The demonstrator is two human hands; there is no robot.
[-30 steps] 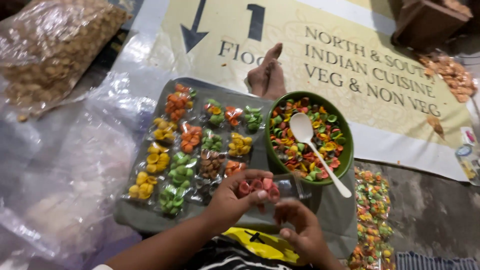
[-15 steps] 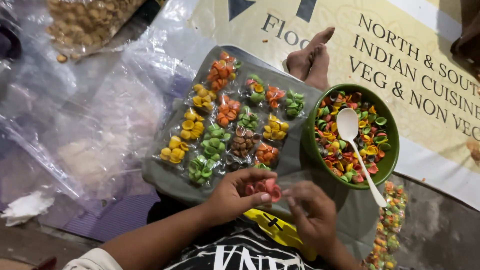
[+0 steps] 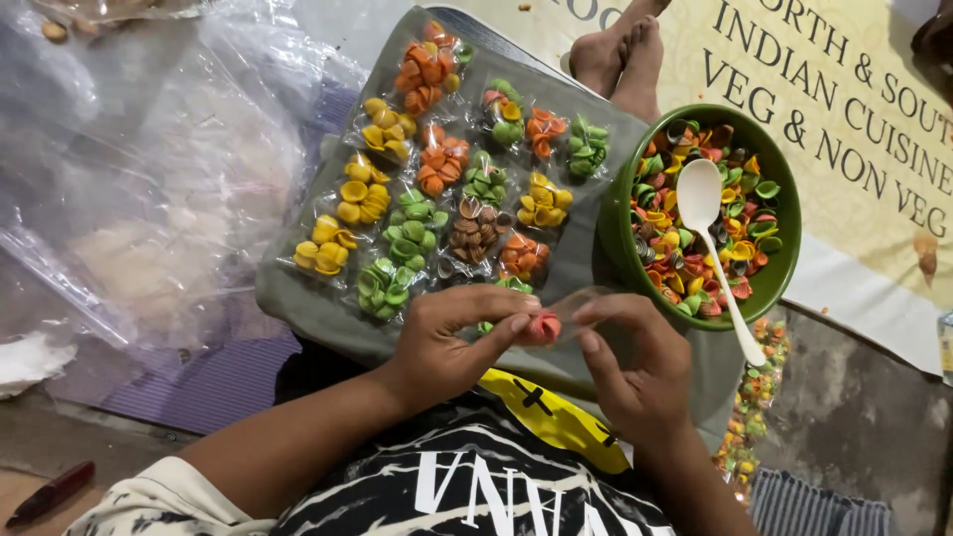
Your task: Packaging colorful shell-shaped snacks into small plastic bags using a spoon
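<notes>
Nearest, a small clear packet [image 3: 556,323] holding red shell-shaped pieces is pinched between the fingers of the left hand [image 3: 452,342] and the right hand [image 3: 635,372], both closed narrowly on it; sealing cannot be confirmed. Beyond, some sixteen filled packets are laid in rows on the grey tray [image 3: 298,308], sorted by colour. Far right, the green bowl [image 3: 620,213] is judged well stocked, a white spoon [image 3: 710,228] resting in it. Considerable packing is judged outstanding.

The single head view looks steeply down, close over a grey tray [image 3: 298,298]. A green bowl [image 3: 620,248] sits at two o'clock.
</notes>
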